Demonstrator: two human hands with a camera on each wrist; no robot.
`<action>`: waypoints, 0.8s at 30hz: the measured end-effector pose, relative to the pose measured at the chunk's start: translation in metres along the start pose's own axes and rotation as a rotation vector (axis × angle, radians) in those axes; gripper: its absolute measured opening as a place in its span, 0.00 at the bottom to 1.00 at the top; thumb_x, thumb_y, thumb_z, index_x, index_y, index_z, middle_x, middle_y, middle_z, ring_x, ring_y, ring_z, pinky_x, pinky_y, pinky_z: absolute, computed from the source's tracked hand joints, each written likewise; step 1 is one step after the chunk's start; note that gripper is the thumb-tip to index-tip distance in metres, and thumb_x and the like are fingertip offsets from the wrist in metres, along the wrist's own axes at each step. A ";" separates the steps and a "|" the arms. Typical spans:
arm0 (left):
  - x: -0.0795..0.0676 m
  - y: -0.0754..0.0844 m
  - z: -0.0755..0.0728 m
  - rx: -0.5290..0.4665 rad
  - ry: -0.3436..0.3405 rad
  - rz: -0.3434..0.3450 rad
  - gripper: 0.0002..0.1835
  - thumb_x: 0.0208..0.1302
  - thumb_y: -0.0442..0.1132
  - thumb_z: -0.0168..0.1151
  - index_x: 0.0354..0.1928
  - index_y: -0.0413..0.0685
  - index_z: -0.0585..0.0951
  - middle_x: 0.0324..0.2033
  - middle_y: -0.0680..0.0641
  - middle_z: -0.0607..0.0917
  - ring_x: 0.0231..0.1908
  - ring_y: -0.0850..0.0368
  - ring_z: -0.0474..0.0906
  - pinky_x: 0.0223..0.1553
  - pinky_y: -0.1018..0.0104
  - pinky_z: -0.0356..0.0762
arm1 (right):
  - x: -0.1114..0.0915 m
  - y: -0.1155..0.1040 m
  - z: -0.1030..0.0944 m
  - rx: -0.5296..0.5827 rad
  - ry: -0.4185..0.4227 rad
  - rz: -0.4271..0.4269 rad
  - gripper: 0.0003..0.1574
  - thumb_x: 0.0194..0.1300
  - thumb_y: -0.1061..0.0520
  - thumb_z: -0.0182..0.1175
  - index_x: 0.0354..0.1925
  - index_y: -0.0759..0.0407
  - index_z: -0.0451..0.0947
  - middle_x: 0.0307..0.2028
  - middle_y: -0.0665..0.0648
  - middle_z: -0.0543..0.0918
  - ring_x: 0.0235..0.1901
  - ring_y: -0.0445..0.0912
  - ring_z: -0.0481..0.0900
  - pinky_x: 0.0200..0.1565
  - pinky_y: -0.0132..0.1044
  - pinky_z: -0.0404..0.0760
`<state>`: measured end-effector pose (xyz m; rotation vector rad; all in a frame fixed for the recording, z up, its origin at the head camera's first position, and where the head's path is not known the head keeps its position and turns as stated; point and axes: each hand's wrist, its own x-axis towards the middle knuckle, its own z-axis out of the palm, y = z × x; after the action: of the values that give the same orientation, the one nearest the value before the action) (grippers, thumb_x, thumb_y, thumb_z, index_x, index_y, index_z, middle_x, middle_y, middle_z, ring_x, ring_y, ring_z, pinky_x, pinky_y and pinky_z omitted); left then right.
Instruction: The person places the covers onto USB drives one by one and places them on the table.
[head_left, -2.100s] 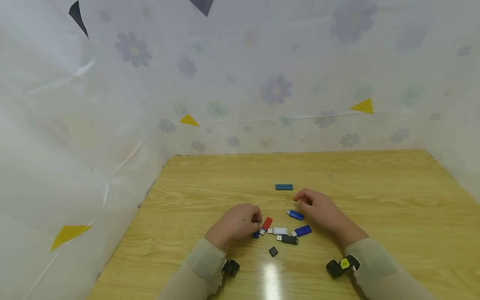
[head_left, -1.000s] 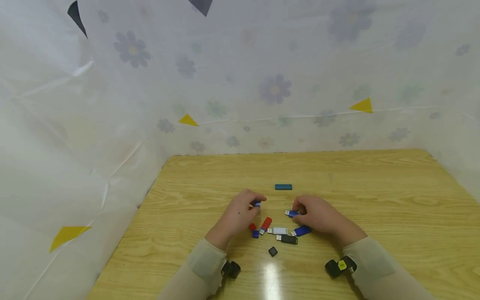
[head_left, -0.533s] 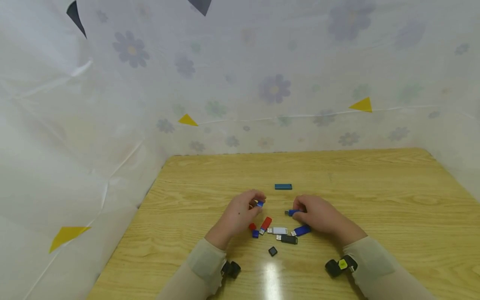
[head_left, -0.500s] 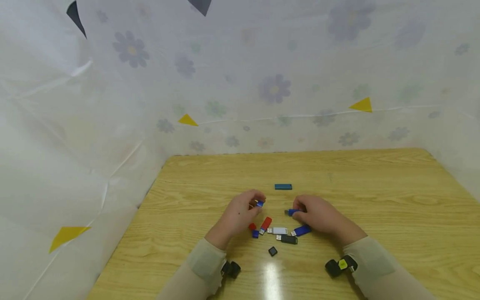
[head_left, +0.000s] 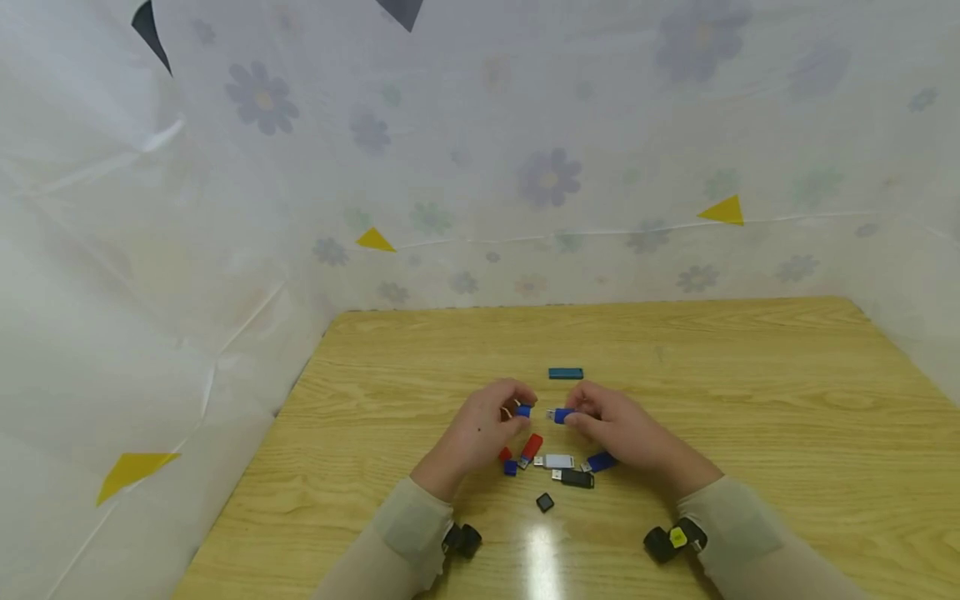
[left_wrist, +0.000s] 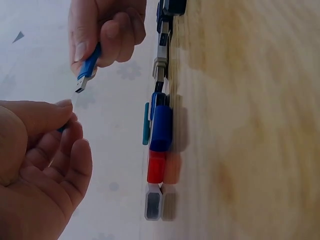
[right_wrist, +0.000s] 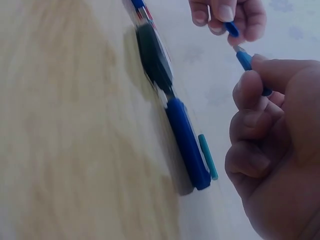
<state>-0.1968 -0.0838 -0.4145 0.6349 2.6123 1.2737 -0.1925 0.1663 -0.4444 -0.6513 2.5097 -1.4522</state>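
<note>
My right hand (head_left: 622,425) pinches a blue USB stick (head_left: 562,415) between thumb and forefinger, its bare metal plug pointing left. Facing it across a small gap, my left hand (head_left: 483,425) holds a blue cap (head_left: 523,411) at its fingertips. In the right wrist view the cap's open end (right_wrist: 232,31) faces the stick's plug. Both hands are raised off the table. Below them lie uncapped USB sticks: a red one (head_left: 532,449), a white one (head_left: 558,462), a black one (head_left: 575,479) and a dark blue one (head_left: 602,462), the last partly behind my right hand.
Loose on the wooden table (head_left: 375,517) are a red cap (head_left: 506,454), a dark blue cap (head_left: 511,468) and a black cap (head_left: 545,502). A pale cap (left_wrist: 153,204) shows in the left wrist view. Farther back lies a teal USB stick (head_left: 566,373).
My left hand has moved away from the loose caps, now with the blue cap in it. My right hand has taken up the blue USB stick and brought it left, close to the cap.
</note>
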 end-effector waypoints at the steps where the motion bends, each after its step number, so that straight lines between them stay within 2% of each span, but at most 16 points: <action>1: 0.000 0.000 0.000 -0.006 -0.003 0.003 0.15 0.71 0.35 0.65 0.57 0.52 0.81 0.41 0.58 0.81 0.39 0.60 0.76 0.41 0.63 0.78 | 0.000 -0.002 0.001 0.015 -0.008 -0.006 0.11 0.77 0.45 0.56 0.46 0.50 0.74 0.25 0.53 0.75 0.25 0.48 0.73 0.30 0.39 0.74; 11: -0.003 0.003 0.006 0.029 -0.008 0.073 0.14 0.72 0.39 0.65 0.56 0.59 0.80 0.44 0.53 0.82 0.38 0.62 0.76 0.38 0.66 0.78 | -0.001 -0.011 0.011 0.126 -0.070 -0.035 0.12 0.78 0.50 0.55 0.47 0.57 0.71 0.25 0.59 0.77 0.25 0.47 0.72 0.32 0.38 0.74; 17: -0.003 0.004 0.008 0.023 -0.007 0.072 0.14 0.71 0.38 0.65 0.56 0.60 0.80 0.42 0.56 0.82 0.38 0.63 0.76 0.37 0.65 0.78 | -0.001 -0.008 0.011 0.136 -0.063 -0.043 0.12 0.80 0.49 0.53 0.48 0.57 0.71 0.26 0.63 0.78 0.24 0.49 0.73 0.32 0.38 0.73; 24: -0.003 0.009 0.010 0.029 -0.012 0.113 0.13 0.71 0.37 0.65 0.54 0.57 0.81 0.39 0.59 0.82 0.37 0.65 0.77 0.38 0.66 0.78 | -0.001 -0.007 0.012 0.181 -0.078 -0.065 0.13 0.80 0.49 0.51 0.48 0.58 0.71 0.27 0.65 0.79 0.26 0.56 0.74 0.33 0.40 0.74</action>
<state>-0.1884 -0.0728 -0.4144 0.8034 2.6234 1.2598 -0.1855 0.1537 -0.4444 -0.7467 2.2856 -1.6189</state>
